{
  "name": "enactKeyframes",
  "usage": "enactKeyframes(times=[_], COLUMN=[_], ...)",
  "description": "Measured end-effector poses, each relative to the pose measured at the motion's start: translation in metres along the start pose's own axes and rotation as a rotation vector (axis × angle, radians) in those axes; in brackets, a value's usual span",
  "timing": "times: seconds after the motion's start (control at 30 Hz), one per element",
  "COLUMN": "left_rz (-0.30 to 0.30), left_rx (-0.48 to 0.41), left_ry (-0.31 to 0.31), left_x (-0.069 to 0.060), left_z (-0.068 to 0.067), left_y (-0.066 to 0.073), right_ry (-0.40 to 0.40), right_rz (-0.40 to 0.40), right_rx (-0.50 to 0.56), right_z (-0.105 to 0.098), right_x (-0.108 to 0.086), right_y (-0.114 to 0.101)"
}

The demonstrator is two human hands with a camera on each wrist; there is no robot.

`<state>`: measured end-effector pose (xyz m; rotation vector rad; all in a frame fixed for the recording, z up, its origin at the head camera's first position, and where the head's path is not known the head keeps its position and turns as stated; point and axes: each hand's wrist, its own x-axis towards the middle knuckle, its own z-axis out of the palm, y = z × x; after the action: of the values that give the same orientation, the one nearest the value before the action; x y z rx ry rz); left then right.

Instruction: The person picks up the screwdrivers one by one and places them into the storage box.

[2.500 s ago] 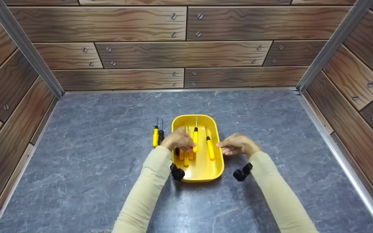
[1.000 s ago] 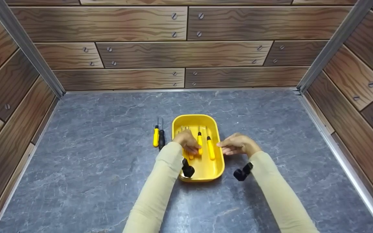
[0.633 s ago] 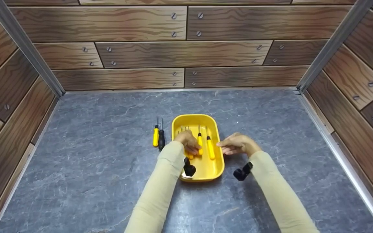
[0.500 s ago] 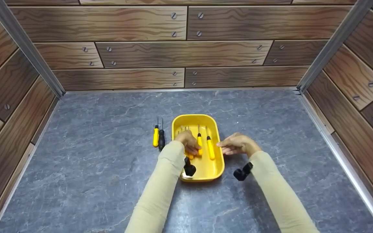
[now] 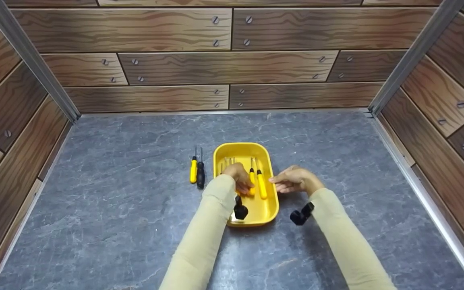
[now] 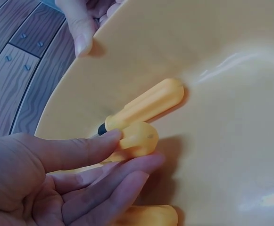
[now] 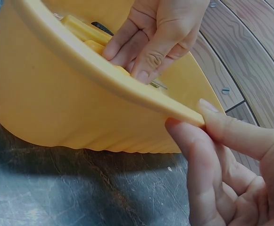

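Note:
A yellow plastic bin (image 5: 258,211) stands lengthwise on the table in the head view. Inside it, my left hand (image 5: 239,177) pinches a screwdriver (image 6: 141,137) by its yellow handle, between thumb and fingers. Right of it, close to the bin's right wall, lies another yellow-handled screwdriver (image 5: 262,186); the two are nearly parallel. Several metal shafts (image 5: 232,160) show beyond my left hand, which hides most of their handles. My right hand (image 5: 296,179) grips the bin's right rim, thumb on one side of the wall and forefinger on the other, as the right wrist view shows.
Left of the bin, a yellow-handled screwdriver (image 5: 193,170) and a black-handled screwdriver (image 5: 200,175) lie side by side on the grey marbled table (image 5: 135,193). Wood-patterned walls (image 5: 175,68) with metal edging enclose the back and sides.
My left hand has shifted right inside the bin with the pinched screwdriver, bringing it closer to the one by the right wall. My right hand stays on the rim.

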<state>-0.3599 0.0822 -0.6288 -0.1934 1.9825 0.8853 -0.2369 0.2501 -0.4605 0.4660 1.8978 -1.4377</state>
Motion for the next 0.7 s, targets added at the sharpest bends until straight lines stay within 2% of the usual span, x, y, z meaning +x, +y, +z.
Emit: enactKeyframes(times=[0.03,0.07,0.1,0.17,0.2,0.27,0.3,0.4,0.47,0.57,0.7], left_rz=[-0.003,-0.007,-0.019,-0.026,-0.029,-0.031,-0.028,-0.027,-0.04,-0.055,-0.045], left_rx=[0.015,0.014,0.018,0.013,0.011,0.005,0.007,-0.021,-0.041,-0.054,-0.04], left_ry=[0.003,-0.009,-0.039,-0.045,-0.051,-0.05,-0.039,-0.056,-0.08,-0.102,-0.102], left_x=[0.0,0.009,0.027,0.06,0.073,0.092,0.093,0.086,0.09,0.108,0.143], left_z=[0.001,0.001,0.0,0.003,0.003,0.005,0.007,0.007,0.007,0.007,0.008], left_y=[0.001,0.0,-0.001,-0.005,-0.006,-0.009,-0.009,-0.008,-0.007,-0.008,-0.011], right_ry=[0.0,0.0,0.002,0.003,0.003,0.005,0.005,0.005,0.004,0.001,-0.007], right_rz=[-0.002,-0.003,-0.003,-0.005,-0.006,-0.006,-0.006,-0.008,-0.009,-0.012,-0.013], right_rx=[0.0,0.001,0.003,0.006,0.007,0.011,0.011,0.008,0.007,0.0,-0.006], right_z=[0.0,0.0,0.0,0.0,0.0,0.001,0.001,0.001,0.0,0.0,-0.001], right_x=[0.0,0.0,0.0,0.0,0.0,0.0,0.0,0.0,0.0,0.0,0.001], right_y=[0.0,0.0,0.0,0.0,0.0,0.0,0.001,0.001,0.001,0.002,0.002])
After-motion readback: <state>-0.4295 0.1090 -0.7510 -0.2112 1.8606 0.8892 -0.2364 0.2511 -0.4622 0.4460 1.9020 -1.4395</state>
